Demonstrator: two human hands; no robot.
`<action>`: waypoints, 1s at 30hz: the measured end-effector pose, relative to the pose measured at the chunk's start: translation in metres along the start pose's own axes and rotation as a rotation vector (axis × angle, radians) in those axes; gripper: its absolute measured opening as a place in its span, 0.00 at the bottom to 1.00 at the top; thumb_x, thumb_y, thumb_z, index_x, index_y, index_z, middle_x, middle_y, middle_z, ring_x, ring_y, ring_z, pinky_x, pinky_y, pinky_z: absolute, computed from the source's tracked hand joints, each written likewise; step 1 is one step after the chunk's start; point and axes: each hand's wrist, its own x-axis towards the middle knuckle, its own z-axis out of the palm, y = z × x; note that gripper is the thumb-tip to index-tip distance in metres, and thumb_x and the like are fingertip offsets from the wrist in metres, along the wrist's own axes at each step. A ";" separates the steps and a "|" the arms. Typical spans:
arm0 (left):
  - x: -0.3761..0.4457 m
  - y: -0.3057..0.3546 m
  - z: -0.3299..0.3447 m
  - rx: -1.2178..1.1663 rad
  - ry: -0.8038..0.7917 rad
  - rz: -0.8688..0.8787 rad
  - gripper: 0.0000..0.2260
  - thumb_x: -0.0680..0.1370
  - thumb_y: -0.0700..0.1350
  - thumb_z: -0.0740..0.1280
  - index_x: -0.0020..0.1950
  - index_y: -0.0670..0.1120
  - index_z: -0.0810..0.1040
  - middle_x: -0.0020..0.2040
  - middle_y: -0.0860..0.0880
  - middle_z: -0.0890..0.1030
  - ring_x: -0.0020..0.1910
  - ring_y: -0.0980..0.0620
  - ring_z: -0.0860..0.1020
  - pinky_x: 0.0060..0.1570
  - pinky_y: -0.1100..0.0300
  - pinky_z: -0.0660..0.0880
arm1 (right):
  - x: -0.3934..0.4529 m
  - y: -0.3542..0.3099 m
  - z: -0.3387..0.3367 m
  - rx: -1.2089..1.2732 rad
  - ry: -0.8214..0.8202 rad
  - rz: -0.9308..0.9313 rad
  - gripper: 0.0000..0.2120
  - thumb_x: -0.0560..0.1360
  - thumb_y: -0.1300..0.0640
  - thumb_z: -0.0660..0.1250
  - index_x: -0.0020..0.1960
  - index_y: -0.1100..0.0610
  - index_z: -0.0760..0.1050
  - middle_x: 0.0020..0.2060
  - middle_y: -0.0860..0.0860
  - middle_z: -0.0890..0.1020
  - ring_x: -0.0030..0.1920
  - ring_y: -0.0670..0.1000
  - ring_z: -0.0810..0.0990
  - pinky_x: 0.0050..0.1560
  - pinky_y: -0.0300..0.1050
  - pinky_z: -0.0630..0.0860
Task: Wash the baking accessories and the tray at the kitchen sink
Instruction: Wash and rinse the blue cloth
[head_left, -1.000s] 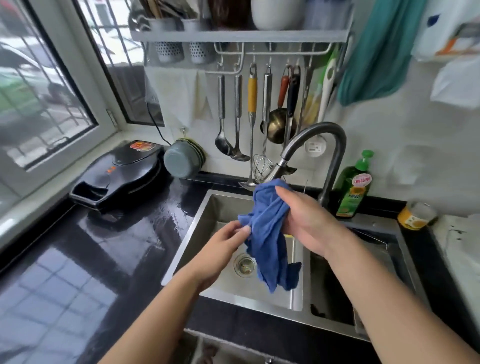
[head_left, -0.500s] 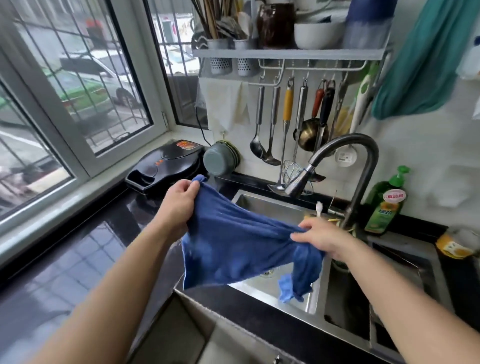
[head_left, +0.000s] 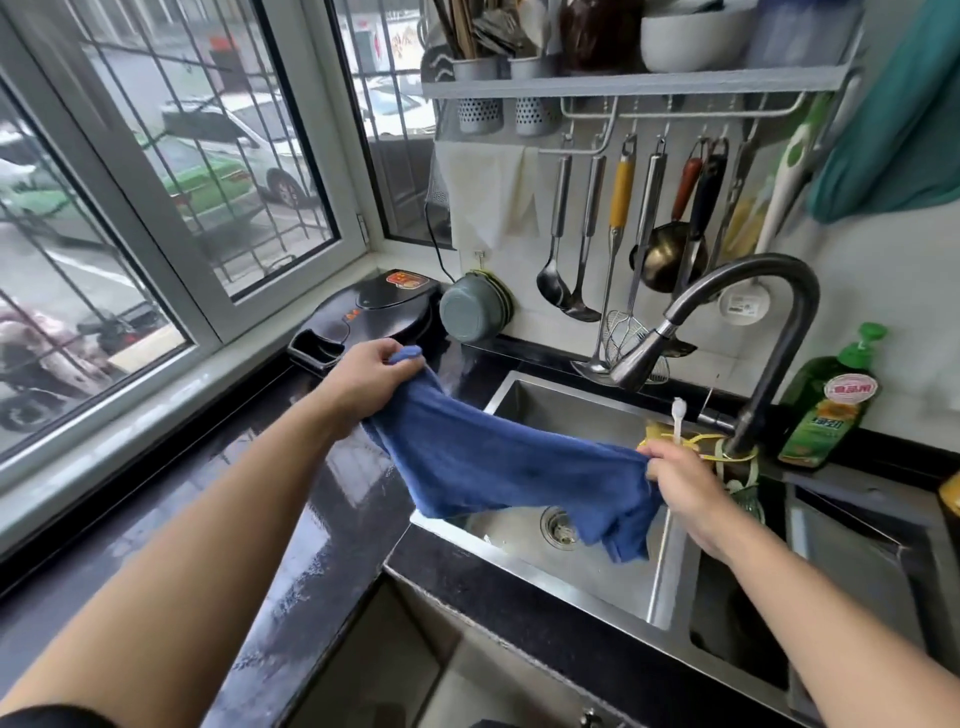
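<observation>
A blue cloth (head_left: 498, 467) is stretched between my two hands above the left edge of the steel sink (head_left: 524, 405). My left hand (head_left: 369, 379) grips one corner of it over the wet black counter (head_left: 311, 519). My right hand (head_left: 680, 478) grips the other end over the sink basin, and the loose end hangs down below it. The drain (head_left: 558, 525) shows under the cloth. No baking accessories or tray are in view.
A dark curved faucet (head_left: 727, 312) arches over the sink. Green dish soap (head_left: 826, 410) stands at its right. Ladles and a whisk hang on a rack (head_left: 623, 223). A black electric griddle (head_left: 374, 312) and stacked grey bowls (head_left: 467, 314) sit by the window.
The cloth went from bunched over the sink to spread wide. My left hand carried its corner up and left over the counter, and the cloth is pulled more taut than half a second ago.
</observation>
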 end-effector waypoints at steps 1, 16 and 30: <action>0.003 -0.008 -0.001 -0.032 0.082 -0.025 0.12 0.81 0.51 0.69 0.49 0.42 0.82 0.41 0.49 0.79 0.42 0.52 0.74 0.41 0.58 0.71 | -0.002 -0.002 0.005 0.060 -0.045 -0.015 0.15 0.74 0.71 0.58 0.37 0.55 0.77 0.36 0.56 0.77 0.41 0.56 0.74 0.43 0.50 0.67; 0.078 -0.148 -0.112 -0.037 0.331 -0.252 0.20 0.85 0.57 0.60 0.54 0.41 0.81 0.50 0.41 0.79 0.52 0.43 0.79 0.53 0.54 0.73 | 0.006 0.020 0.093 -0.724 0.103 0.110 0.10 0.71 0.67 0.63 0.33 0.55 0.73 0.31 0.51 0.76 0.39 0.59 0.78 0.33 0.43 0.68; 0.049 -0.107 -0.104 -0.784 -0.309 -0.278 0.13 0.85 0.50 0.63 0.51 0.43 0.81 0.40 0.45 0.84 0.37 0.52 0.82 0.38 0.61 0.78 | 0.009 -0.167 0.198 0.668 -0.331 0.410 0.09 0.82 0.65 0.58 0.50 0.66 0.77 0.46 0.65 0.81 0.43 0.60 0.84 0.39 0.50 0.82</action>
